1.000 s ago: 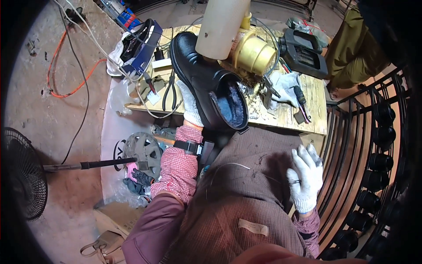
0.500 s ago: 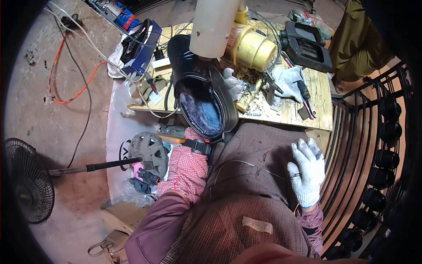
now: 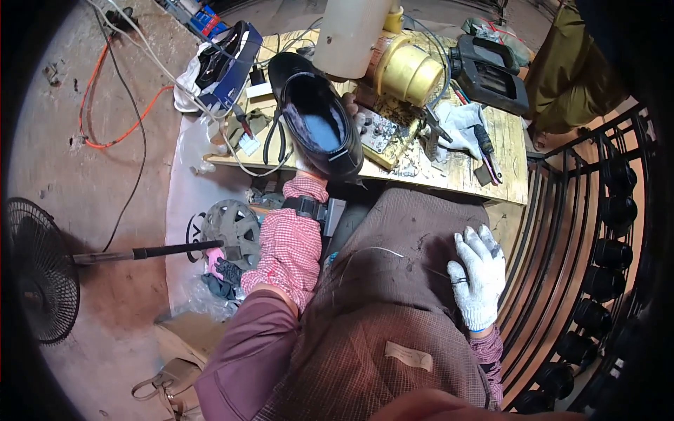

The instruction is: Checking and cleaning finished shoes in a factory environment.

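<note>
Wooden bench point(image 3: 491, 168) across the upper middle, cluttered edge to edge. Black shoe point(image 3: 317, 123) on its left half, opening turned up toward the camera, toe pointing away, heel at the near edge. White jug point(image 3: 351, 31) just behind the shoe, at the bench's far side. Yellow pot point(image 3: 411, 70) right of the shoe, beside the jug. Black case point(image 3: 491, 74) further right, at the far corner. Dark brown apron point(image 3: 400, 281) over the lap, below the shoe and the bench's near edge. Black fan point(image 3: 35, 270) well left of the shoe, low on the floor, pole reaching toward a grey round grille point(image 3: 232, 224) under the bench edge. Orange cable point(image 3: 105, 105) looping on the floor left of the shoe. White cloth point(image 3: 460, 123) right of the shoe, with a screwdriver point(image 3: 486, 144) just beyond.

Left hand point(image 3: 354, 112) up against the shoe's right side, gloved fingers wrapped over the rim, grasping the shoe; palm mostly hidden behind it, checked sleeve and black wrist strap below the heel. Right hand point(image 3: 477, 274) in a white knit glove, well below and right of the shoe, lying flat on the apron, fingers spread, holding nothing.
</note>
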Available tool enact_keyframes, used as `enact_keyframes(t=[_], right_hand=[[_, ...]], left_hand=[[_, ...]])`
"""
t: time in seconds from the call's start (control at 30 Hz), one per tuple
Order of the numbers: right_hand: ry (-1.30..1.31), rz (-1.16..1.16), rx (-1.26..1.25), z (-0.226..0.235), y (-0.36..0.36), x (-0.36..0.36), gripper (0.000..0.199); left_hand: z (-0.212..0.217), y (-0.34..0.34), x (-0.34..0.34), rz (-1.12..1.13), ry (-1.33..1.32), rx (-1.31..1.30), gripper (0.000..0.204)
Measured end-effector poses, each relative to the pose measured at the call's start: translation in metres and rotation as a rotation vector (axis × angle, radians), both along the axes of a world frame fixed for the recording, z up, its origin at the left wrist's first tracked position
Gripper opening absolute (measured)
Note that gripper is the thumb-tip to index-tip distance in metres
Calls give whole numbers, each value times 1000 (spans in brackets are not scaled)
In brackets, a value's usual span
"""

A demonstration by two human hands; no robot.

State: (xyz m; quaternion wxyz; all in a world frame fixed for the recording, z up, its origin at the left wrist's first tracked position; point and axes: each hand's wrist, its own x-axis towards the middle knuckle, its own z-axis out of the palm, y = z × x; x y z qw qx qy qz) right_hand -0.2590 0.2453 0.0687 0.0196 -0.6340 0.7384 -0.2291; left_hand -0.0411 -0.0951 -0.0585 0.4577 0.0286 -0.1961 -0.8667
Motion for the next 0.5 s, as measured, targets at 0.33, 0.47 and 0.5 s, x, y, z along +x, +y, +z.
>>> enact_keyframes(t=[0.33,0.47,0.5], right_hand=[[-20,38,-34,-6,-4,1,36],[27,49,-13,-2,-9,3,36],[22,38,-17,-4,-7,2,36]], left_hand=[[85,90,19,307,-630,135,86],[106,76,9,317,-691,126,84],[104,73,10,369,-703,94,83]])
